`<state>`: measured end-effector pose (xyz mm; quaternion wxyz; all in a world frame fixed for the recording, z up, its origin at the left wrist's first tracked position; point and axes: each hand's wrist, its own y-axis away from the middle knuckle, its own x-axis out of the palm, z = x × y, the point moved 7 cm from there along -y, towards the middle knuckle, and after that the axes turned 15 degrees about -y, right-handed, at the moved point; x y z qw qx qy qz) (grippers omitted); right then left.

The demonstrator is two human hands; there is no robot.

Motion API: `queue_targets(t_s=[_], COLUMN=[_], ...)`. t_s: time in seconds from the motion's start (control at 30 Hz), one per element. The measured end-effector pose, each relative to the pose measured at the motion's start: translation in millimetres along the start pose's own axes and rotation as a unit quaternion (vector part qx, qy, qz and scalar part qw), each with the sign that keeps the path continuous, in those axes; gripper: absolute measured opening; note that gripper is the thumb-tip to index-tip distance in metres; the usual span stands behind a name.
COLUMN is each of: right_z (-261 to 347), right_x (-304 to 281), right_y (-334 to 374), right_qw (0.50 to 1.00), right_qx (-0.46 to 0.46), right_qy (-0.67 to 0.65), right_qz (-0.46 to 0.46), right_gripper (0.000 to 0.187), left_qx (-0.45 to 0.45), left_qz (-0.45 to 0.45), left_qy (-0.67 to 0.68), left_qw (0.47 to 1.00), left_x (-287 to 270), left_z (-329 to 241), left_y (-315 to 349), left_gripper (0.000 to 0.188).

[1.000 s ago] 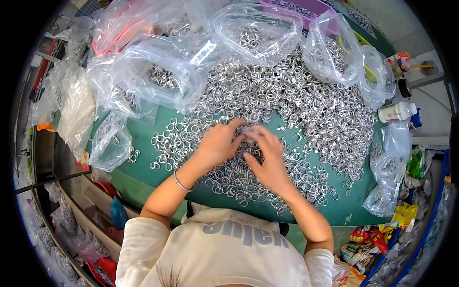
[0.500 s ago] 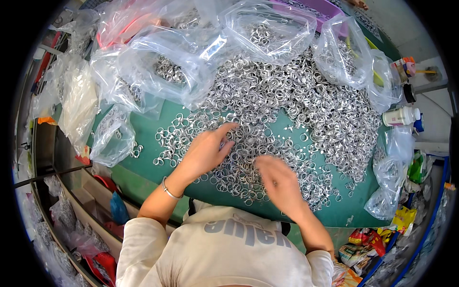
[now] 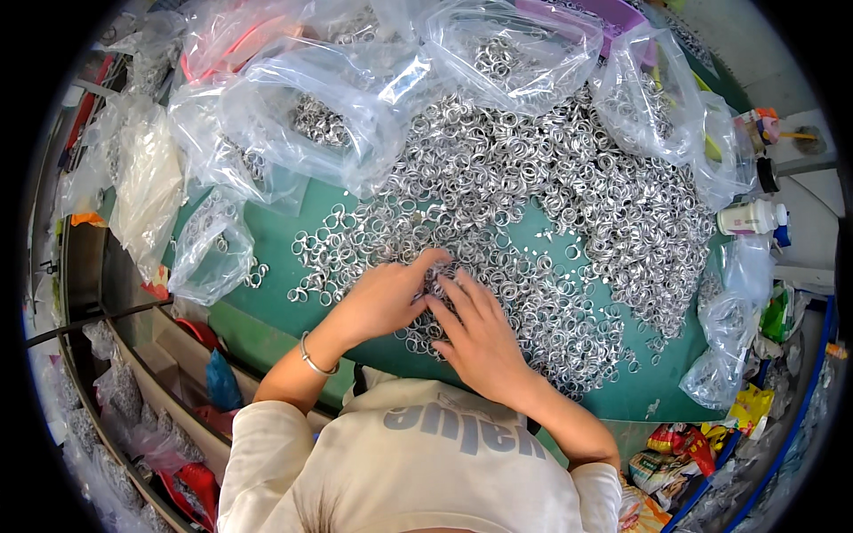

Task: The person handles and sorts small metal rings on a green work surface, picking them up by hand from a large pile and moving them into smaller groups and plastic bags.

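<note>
Silver-coloured metal rings [image 3: 560, 324] lie loose in a spread layer on the green tabletop [image 3: 267, 302], in front of me. Among them, at the near side of the layer, are both of my hands, close together. My left hand [image 3: 382, 298], with a bangle on its wrist, has the index finger stretched over the rings and the thumb apart from it; its other fingers are hidden beneath. My right hand [image 3: 480, 342] rests palm down with fingers spread, its fingertips on the rings near the left thumb. I see no ring gripped in either hand.
A thick heap of rings [image 3: 622, 204] covers the back right. Clear plastic bags [image 3: 346, 107] holding rings line the far side, and a smaller bag [image 3: 213, 249] lies at left. A white bottle [image 3: 751, 217] stands at the right edge, a purple bin [image 3: 613, 22] far back.
My right hand has moved left and its fingers have spread beside the left hand. The left hand has come slightly nearer to me.
</note>
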<state>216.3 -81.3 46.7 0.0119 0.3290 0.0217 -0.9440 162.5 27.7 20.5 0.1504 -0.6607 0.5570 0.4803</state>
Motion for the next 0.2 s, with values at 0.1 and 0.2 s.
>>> queue_targets(t_s=[0.1, 0.2], right_z=[0, -15], right_x=[8, 8], right_y=[12, 30], right_qw=[0.998, 0.992], right_qx=[-0.01, -0.032], right_qy=[0.016, -0.063], right_qz=[0.062, 0.108], right_gripper=[0.049, 0.044], left_qx=[0.006, 0.033], left_qz=[0.02, -0.019], left_qy=[-0.018, -0.006], left_qw=[1.0, 0.999], left_x=[-3, -4], left_z=[5, 14], left_y=[16, 23], left_gripper=[0.051, 0.058])
